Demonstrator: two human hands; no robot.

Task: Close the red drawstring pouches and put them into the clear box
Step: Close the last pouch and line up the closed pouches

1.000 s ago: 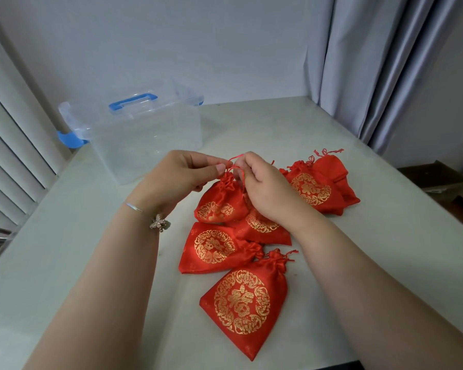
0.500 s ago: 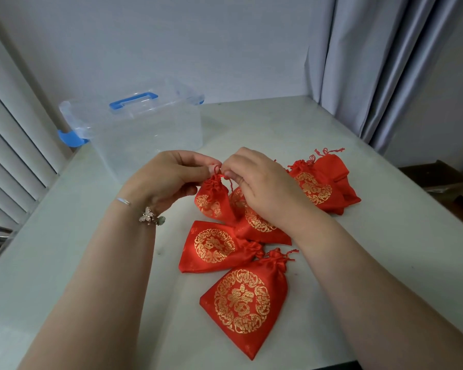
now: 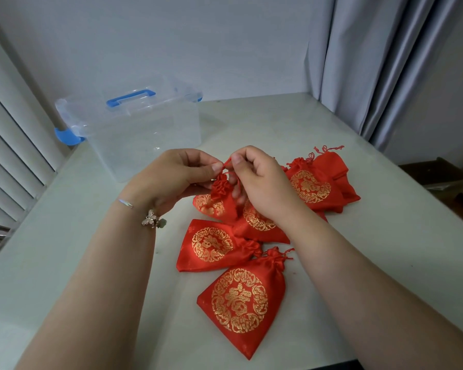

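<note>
Both sets of fingers are busy with the same little red pouch (image 3: 219, 201). The left hand (image 3: 171, 177) has its thumb and forefinger pinching the drawstring (image 3: 226, 166) right above the gathered neck, and the right hand (image 3: 262, 182) pinches the other bit of that string just beside it, fingers curled in. The pouch hangs under them, its bottom touching the pile.

Under and around it, more red pouches with gold print lie on the pale surface (image 3: 385, 249): one (image 3: 259, 222) partly under the right wrist, one (image 3: 211, 247) nearer the left forearm, the closest one (image 3: 241, 300) between the arms, and a couple (image 3: 318, 188) stacked off to the right.

The clear box (image 3: 150, 137) with a blue handle sits behind the left hand, near the wall.
</note>
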